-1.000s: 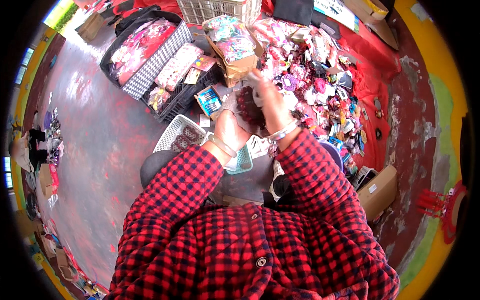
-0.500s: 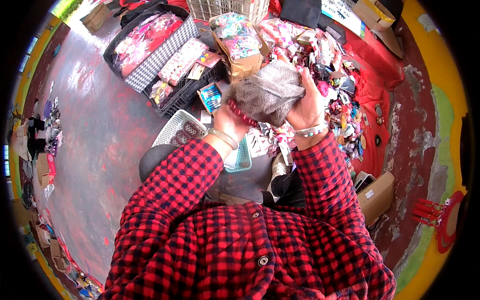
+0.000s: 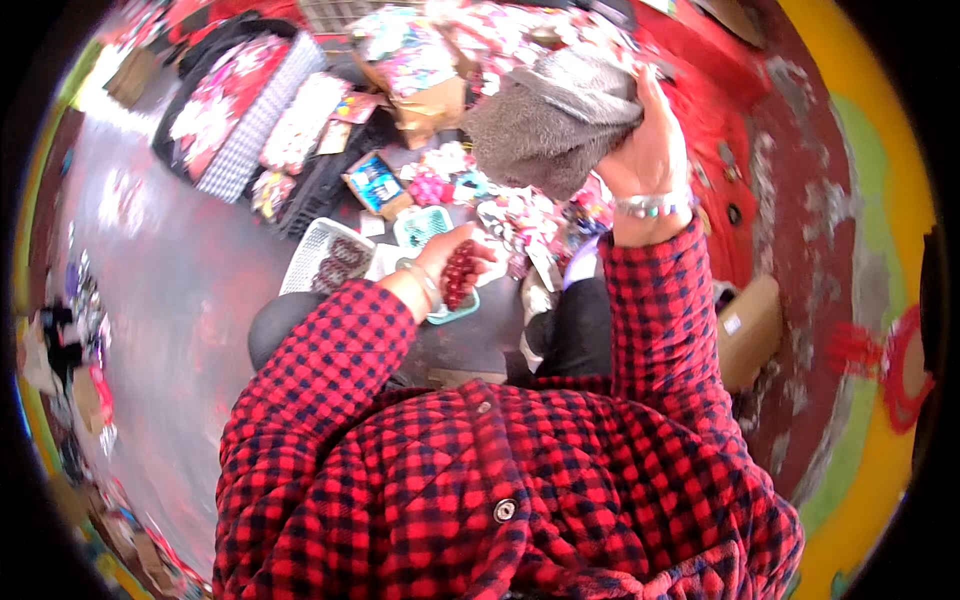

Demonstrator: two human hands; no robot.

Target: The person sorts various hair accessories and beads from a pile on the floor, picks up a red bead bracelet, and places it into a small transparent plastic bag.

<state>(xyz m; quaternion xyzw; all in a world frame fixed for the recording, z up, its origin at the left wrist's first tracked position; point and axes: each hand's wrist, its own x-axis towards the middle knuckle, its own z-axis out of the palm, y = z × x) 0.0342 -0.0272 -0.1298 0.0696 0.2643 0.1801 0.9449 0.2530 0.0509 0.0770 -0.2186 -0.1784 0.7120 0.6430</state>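
- Grey cloth (image 3: 555,120): right hand (image 3: 650,150) clenched on it, raised above the floor goods.
- Red bead string (image 3: 458,275): left hand (image 3: 450,265) closed around it; advise a firm grip.

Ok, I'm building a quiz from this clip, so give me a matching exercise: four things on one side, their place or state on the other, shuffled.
Things:
1. grey fuzzy cloth bundle
2. string of dark red round beads
3. white plastic mesh basket
4. brown cardboard box

Places:
A. on the floor left of the left hand
B. raised in the right hand
C. on the floor at the person's right
D. held in the left hand

Pairs: 1-B, 2-D, 3-A, 4-C
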